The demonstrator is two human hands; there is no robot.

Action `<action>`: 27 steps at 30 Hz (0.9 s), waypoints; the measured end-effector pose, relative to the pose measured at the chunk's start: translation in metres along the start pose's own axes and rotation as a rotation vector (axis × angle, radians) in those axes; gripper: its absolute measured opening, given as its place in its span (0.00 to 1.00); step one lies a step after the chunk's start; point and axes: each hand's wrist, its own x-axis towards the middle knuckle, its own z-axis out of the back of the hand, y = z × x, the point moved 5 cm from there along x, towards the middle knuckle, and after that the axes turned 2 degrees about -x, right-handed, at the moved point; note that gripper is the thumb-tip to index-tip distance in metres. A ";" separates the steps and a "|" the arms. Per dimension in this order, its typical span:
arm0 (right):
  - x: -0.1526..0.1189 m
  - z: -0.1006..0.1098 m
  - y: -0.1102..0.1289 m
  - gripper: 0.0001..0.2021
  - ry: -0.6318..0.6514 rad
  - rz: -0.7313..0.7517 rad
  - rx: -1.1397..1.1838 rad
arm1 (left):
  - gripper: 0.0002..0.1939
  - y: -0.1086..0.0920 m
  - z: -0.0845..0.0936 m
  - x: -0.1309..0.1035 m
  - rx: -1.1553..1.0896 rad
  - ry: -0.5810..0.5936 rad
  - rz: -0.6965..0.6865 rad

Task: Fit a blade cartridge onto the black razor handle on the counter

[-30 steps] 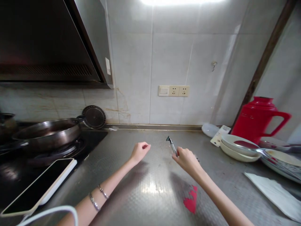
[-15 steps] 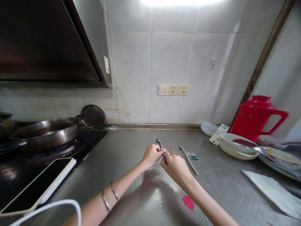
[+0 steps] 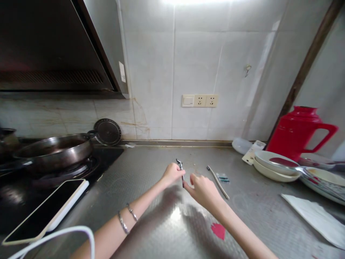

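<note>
Two hands meet over the middle of the steel counter [image 3: 167, 230]. Left hand [image 3: 172, 173] closed, fingers pinched on a small razor [image 3: 180, 166]; the razor's dark head sticks up just above the knuckles, its handle running down between the two hands. Right hand [image 3: 202, 189] just beside the lower end of the handle, thumb and forefinger parted, loosely curled; cannot tell whether a fingertip touches the handle.

Right of the grip, near it: a slim pale stick-like tool [image 3: 218, 178] lying flat on the counter, a small blue-green packet [image 3: 222, 177] just beside it.

Farther right of the grip, well apart: stacked shallow bowls [image 3: 272, 172], the top one holding something dark red; a spoon [image 3: 304, 174] rests across toward a patterned plate [image 3: 323, 181]. Behind them a red jug [image 3: 298, 131], lid on, contents hidden. A white paper sheet [image 3: 309, 216] lies nearer the camera than the bowls.

Left of the grip, well apart: a dark pan [image 3: 54, 151] on the stove, inside looks dark and glossy, contents not clear. A round lid [image 3: 107, 132] leans on the wall behind it. A phone [image 3: 45, 210] lies screen-up at the stove edge, white cable [image 3: 67, 233] curving near it.

Below the grip, toward the camera: a red mark [image 3: 218, 230] on the counter.
</note>
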 end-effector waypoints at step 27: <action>0.005 -0.042 -0.152 0.18 0.361 -0.286 -0.037 | 0.08 0.072 0.031 0.030 0.403 0.136 0.153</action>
